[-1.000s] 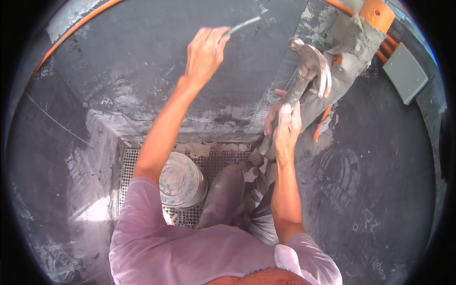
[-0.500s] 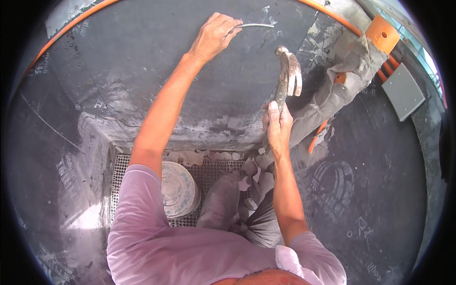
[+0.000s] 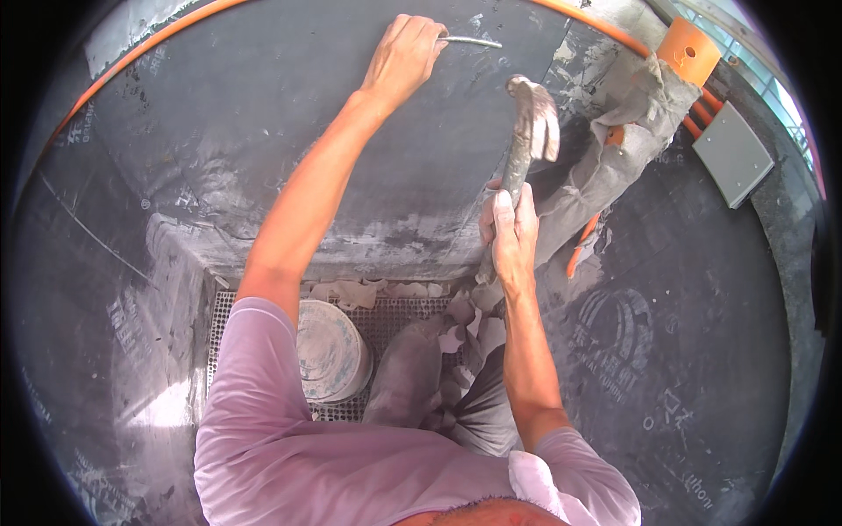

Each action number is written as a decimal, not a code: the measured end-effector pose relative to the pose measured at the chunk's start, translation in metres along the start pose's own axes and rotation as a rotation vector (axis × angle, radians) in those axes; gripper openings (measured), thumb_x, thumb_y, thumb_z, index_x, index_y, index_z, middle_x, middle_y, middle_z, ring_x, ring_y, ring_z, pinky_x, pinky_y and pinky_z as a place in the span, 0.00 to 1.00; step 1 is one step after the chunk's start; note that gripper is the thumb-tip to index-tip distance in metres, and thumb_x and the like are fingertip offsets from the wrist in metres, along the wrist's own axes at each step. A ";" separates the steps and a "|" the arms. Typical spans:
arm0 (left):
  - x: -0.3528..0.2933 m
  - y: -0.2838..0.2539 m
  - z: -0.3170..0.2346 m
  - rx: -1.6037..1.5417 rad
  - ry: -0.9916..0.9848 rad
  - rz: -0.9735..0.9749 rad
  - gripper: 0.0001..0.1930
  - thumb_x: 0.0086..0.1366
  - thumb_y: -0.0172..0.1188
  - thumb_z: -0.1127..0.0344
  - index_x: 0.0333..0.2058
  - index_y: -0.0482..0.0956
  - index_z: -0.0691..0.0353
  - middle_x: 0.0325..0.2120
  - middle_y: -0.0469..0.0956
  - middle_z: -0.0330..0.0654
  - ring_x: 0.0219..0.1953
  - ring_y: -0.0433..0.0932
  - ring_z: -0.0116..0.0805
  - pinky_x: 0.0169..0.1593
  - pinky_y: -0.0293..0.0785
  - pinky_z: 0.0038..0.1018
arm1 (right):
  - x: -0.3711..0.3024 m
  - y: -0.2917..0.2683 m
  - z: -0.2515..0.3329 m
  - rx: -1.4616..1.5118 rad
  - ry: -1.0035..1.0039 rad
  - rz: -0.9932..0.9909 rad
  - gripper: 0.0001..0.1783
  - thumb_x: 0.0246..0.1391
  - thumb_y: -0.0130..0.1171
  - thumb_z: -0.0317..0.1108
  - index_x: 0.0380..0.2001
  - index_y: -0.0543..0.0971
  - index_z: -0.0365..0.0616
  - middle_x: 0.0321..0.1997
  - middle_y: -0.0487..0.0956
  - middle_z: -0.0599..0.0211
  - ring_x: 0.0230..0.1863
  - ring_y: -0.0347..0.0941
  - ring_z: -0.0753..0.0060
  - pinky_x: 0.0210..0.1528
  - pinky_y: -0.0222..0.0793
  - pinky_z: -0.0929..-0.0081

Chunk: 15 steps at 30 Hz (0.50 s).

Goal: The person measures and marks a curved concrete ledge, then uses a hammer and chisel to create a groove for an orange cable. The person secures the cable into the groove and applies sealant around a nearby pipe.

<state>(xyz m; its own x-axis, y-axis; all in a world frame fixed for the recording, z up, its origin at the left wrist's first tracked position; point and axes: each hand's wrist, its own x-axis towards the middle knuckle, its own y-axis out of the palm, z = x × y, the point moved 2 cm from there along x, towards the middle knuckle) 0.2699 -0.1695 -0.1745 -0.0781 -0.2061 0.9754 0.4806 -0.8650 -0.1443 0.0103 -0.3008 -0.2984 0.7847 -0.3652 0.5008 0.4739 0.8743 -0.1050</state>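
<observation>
My left hand [image 3: 403, 57] is raised at the far side, its fingers closed round one end of a thin, slightly curved grey metal rod [image 3: 474, 40]. The free end of the rod points right, over the dark sheet surface [image 3: 307, 114]. My right hand [image 3: 511, 223] grips the handle of a worn claw hammer [image 3: 532, 123], thumb laid along the handle. The hammer's head is up, a little below and right of the rod's tip and apart from it. Its claws are slightly blurred.
A round, dusty bucket [image 3: 331, 351] stands on a perforated mat [image 3: 386, 317] by my legs. To the right lie a cloth-wrapped pipe [image 3: 605, 175] with an orange end [image 3: 688, 53], a grey box [image 3: 733, 156] and an orange conduit [image 3: 605, 26]. Torn scraps [image 3: 351, 292] lie along the ledge.
The hammer head has moved slightly up and blurs a little. My left hand and the rod have shifted slightly up. The whole view has also shifted a bit.
</observation>
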 end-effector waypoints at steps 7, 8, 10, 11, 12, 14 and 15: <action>-0.015 0.006 0.003 -0.010 0.009 -0.063 0.10 0.62 0.75 0.68 0.42 0.86 0.58 0.36 0.81 0.36 0.44 0.79 0.41 0.49 0.76 0.39 | 0.011 -0.007 -0.031 0.001 -0.139 0.000 0.24 0.80 0.50 0.53 0.53 0.74 0.40 0.24 0.66 0.79 0.20 0.59 0.85 0.22 0.57 0.80; -0.013 0.006 0.008 -0.045 0.023 -0.087 0.10 0.62 0.75 0.69 0.41 0.86 0.58 0.35 0.80 0.36 0.43 0.79 0.41 0.49 0.76 0.39 | 0.016 -0.006 -0.036 -0.001 -0.107 0.009 0.24 0.80 0.50 0.53 0.52 0.74 0.41 0.23 0.66 0.79 0.20 0.59 0.85 0.21 0.57 0.80; -0.011 0.008 0.011 -0.099 0.039 -0.112 0.10 0.61 0.76 0.70 0.40 0.86 0.57 0.33 0.78 0.36 0.41 0.78 0.41 0.48 0.77 0.39 | 0.029 -0.004 -0.047 -0.031 -0.087 0.000 0.23 0.80 0.50 0.53 0.49 0.74 0.41 0.23 0.66 0.80 0.20 0.59 0.86 0.21 0.56 0.80; -0.010 0.010 0.012 -0.113 0.041 -0.112 0.10 0.60 0.76 0.70 0.40 0.87 0.57 0.32 0.77 0.37 0.40 0.78 0.41 0.48 0.77 0.39 | 0.038 -0.003 -0.052 -0.057 -0.100 -0.016 0.22 0.80 0.50 0.53 0.48 0.74 0.41 0.23 0.66 0.80 0.20 0.59 0.86 0.21 0.56 0.80; -0.011 0.012 0.011 -0.130 0.038 -0.111 0.10 0.60 0.76 0.71 0.39 0.87 0.57 0.31 0.76 0.37 0.39 0.78 0.41 0.48 0.77 0.39 | 0.046 -0.002 -0.057 -0.086 -0.110 -0.029 0.22 0.80 0.50 0.53 0.46 0.74 0.41 0.23 0.66 0.80 0.20 0.59 0.86 0.20 0.56 0.80; -0.010 0.011 0.015 -0.138 0.035 -0.120 0.10 0.59 0.77 0.71 0.39 0.87 0.56 0.29 0.74 0.37 0.39 0.77 0.41 0.47 0.77 0.38 | 0.063 0.005 -0.050 -0.105 -0.209 -0.070 0.20 0.80 0.50 0.50 0.43 0.74 0.42 0.22 0.67 0.80 0.19 0.60 0.87 0.21 0.56 0.80; -0.010 0.012 0.017 -0.144 0.033 -0.126 0.10 0.59 0.77 0.72 0.39 0.87 0.56 0.29 0.73 0.37 0.39 0.77 0.40 0.47 0.77 0.38 | 0.069 0.008 -0.047 -0.104 -0.258 -0.094 0.20 0.80 0.51 0.51 0.43 0.74 0.42 0.21 0.67 0.80 0.19 0.60 0.87 0.21 0.56 0.80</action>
<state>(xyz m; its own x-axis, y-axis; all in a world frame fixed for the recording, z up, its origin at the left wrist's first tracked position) 0.2909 -0.1703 -0.1830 -0.1593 -0.1044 0.9817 0.3349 -0.9411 -0.0457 0.0871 -0.3344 -0.3047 0.6145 -0.3379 0.7129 0.5883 0.7984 -0.1286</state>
